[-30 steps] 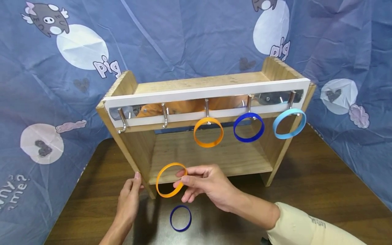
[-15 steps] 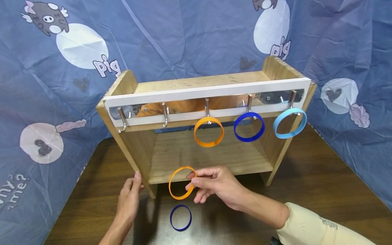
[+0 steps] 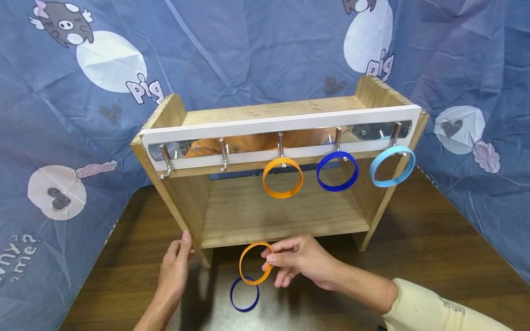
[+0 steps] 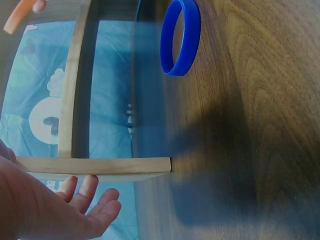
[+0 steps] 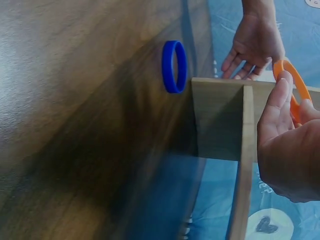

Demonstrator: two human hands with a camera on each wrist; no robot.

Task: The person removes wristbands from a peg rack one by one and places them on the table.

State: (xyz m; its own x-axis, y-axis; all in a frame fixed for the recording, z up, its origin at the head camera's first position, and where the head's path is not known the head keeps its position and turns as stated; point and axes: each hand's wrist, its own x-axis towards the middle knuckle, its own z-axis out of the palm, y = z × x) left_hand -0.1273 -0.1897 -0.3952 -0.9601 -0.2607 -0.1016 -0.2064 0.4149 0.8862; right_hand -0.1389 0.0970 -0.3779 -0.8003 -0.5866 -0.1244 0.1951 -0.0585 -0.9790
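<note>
Right hand (image 3: 299, 260) is pinching an orange ring (image 5: 298, 82) at its rim, before the shelf (image 3: 339, 211) and above the table (image 3: 418, 271). Holding its round shape, the ring is probably handling as light, springy and hard to break; the rim is offering the surest hold. Forearm is reaching in from the right. Left hand (image 3: 175, 263) is touching the shelf's side, fingers loosely extended.

A pale wooden shelf (image 3: 281, 211) stands on a brown wooden table (image 3: 430, 248). Its three rightmost metal hooks (image 3: 338, 139) hold (left to right) an orange ring (image 3: 283, 196), a blue ring (image 3: 336, 188) and a light-blue ring (image 3: 385, 184). Before it, on the table, lies a second blue ring (image 4: 192, 39).
</note>
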